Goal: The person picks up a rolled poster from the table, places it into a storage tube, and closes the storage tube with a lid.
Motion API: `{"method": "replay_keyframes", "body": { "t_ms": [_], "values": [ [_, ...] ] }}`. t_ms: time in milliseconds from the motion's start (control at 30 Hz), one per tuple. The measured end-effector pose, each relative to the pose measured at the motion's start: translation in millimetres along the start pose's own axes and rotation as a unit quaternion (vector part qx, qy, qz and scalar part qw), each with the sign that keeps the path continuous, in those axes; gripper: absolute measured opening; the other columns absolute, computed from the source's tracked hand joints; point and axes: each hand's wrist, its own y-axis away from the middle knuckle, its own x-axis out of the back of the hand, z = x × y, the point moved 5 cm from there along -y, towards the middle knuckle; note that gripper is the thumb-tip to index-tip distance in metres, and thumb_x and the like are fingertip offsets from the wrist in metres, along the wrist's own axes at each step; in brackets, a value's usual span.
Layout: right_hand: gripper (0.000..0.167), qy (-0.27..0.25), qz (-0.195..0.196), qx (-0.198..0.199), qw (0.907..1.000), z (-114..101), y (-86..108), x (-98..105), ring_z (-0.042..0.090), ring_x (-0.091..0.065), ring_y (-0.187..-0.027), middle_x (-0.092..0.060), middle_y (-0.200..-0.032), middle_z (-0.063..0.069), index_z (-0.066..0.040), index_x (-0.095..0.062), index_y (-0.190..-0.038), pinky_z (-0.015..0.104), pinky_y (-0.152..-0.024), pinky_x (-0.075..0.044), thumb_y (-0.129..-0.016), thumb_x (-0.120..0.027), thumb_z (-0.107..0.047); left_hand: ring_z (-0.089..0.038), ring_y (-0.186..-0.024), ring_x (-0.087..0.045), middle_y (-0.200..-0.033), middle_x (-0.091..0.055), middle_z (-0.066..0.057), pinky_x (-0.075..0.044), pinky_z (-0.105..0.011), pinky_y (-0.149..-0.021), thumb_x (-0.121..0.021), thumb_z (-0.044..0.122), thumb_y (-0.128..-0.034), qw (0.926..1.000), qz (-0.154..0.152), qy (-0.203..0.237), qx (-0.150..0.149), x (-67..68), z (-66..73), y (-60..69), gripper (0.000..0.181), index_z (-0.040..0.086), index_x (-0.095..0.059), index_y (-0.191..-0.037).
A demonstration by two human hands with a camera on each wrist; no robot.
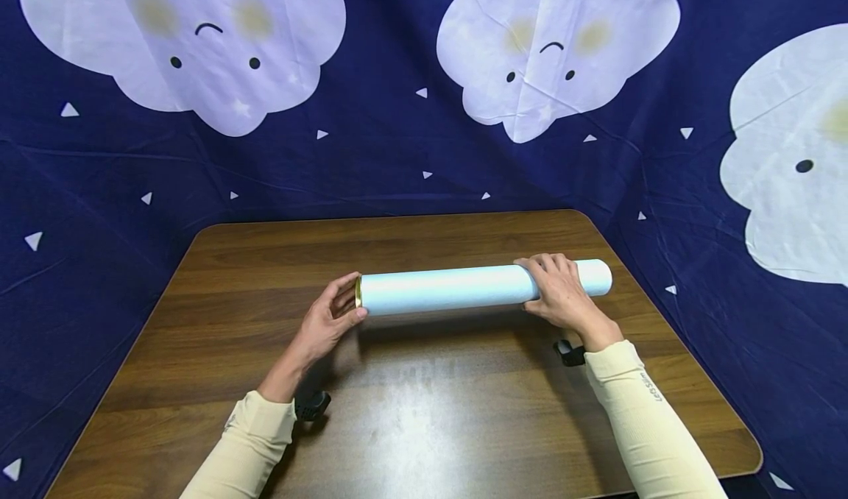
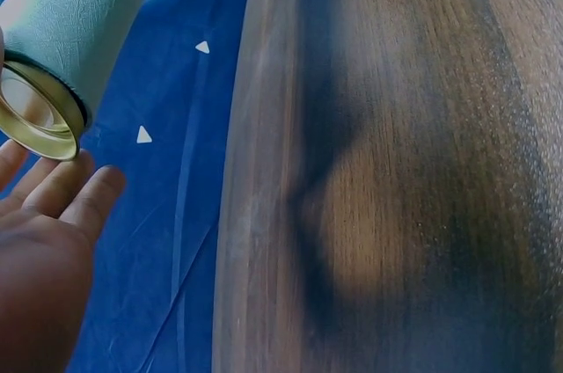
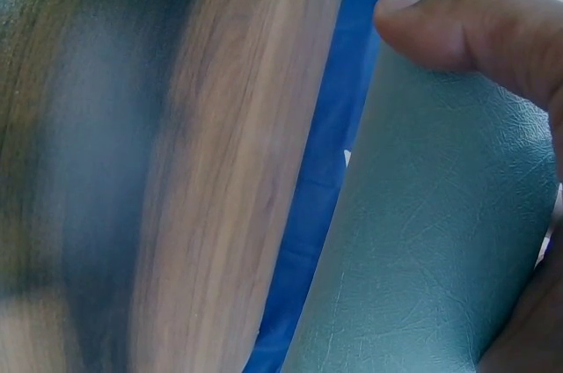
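A long pale-blue tube with a leathery, creased surface lies nearly level between both hands, held above the tabletop. Its left end has a gold metal rim, and the end looks hollow in the left wrist view. My left hand holds this rim, thumb at the near side and forefinger at the top; its other fingers spread loosely by the end. Toward the other end, my right hand grips the tube from above. Its thumb presses on the near side; the other fingers are largely hidden.
Under the tube is a brown wood-grain table with rounded corners. A dark-blue cloth with white clouds and small triangles hangs behind and beside it. Black wrist devices are worn at both cuffs.
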Motion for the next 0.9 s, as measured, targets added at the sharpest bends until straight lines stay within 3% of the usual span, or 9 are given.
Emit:
{"method": "replay_keyframes", "body": {
  "t_ms": [167, 400, 567, 733, 900],
  "values": [
    [0.076, -0.002, 0.000, -0.001, 1.0000, 0.3, -0.2, 0.0, 0.040, -0.044, -0.109, -0.055, -0.116, 0.016, -0.014, -0.049, -0.129, 0.058, -0.097, -0.029, -0.062, -0.086, -0.020, -0.031, -0.134, -0.039, -0.148, -0.036, -0.021, -0.035, -0.035, -0.110, -0.064, 0.004, -0.0871, 1.0000, -0.001, 0.003, -0.004, -0.3, 1.9, 0.1, 0.065, 0.004, -0.032, -0.144],
    [0.077, -0.006, 0.000, 0.000, 1.0000, 0.6, -0.1, -0.5, 0.040, -0.045, -0.109, -0.055, -0.116, 0.015, -0.015, -0.049, -0.129, 0.058, -0.097, -0.029, -0.062, -0.085, -0.019, -0.008, -0.128, -0.045, -0.147, -0.038, -0.019, -0.037, -0.014, -0.105, -0.064, 0.005, -0.0874, 0.9996, -0.011, 0.024, -0.007, 0.3, 3.7, 1.0, 0.065, 0.006, -0.032, -0.144],
    [0.077, -0.008, -0.006, 0.000, 1.0000, -0.1, -0.1, -0.6, 0.040, -0.045, -0.109, -0.055, -0.117, 0.016, -0.015, -0.049, -0.130, 0.058, -0.098, -0.028, -0.063, -0.085, -0.020, 0.005, -0.122, -0.047, -0.146, -0.036, -0.025, -0.039, -0.014, -0.103, -0.064, 0.003, -0.0867, 0.9981, -0.016, 0.054, -0.027, -0.4, 3.9, 1.1, 0.066, 0.001, -0.030, -0.144],
    [0.077, -0.007, -0.011, 0.002, 0.9999, -0.8, 0.0, -0.3, 0.040, -0.045, -0.109, -0.055, -0.118, 0.016, -0.014, -0.049, -0.131, 0.058, -0.099, -0.028, -0.063, -0.085, -0.020, 0.005, -0.122, -0.049, -0.146, -0.033, -0.030, -0.040, -0.015, -0.102, -0.063, 0.000, -0.0859, 0.9962, -0.017, 0.075, -0.040, -1.5, 3.8, 1.3, 0.067, -0.003, -0.029, -0.143],
    [0.078, -0.003, -0.012, 0.009, 0.9999, -1.3, -0.1, -0.2, 0.040, -0.045, -0.110, -0.055, -0.118, 0.016, -0.015, -0.049, -0.131, 0.059, -0.099, -0.028, -0.063, -0.086, -0.020, 0.004, -0.122, -0.048, -0.147, -0.033, -0.027, -0.041, -0.015, -0.102, -0.064, 0.002, -0.0860, 0.9968, -0.019, 0.069, -0.036, -1.5, 3.6, 2.6, 0.068, -0.002, -0.030, -0.144]
  ]
}}
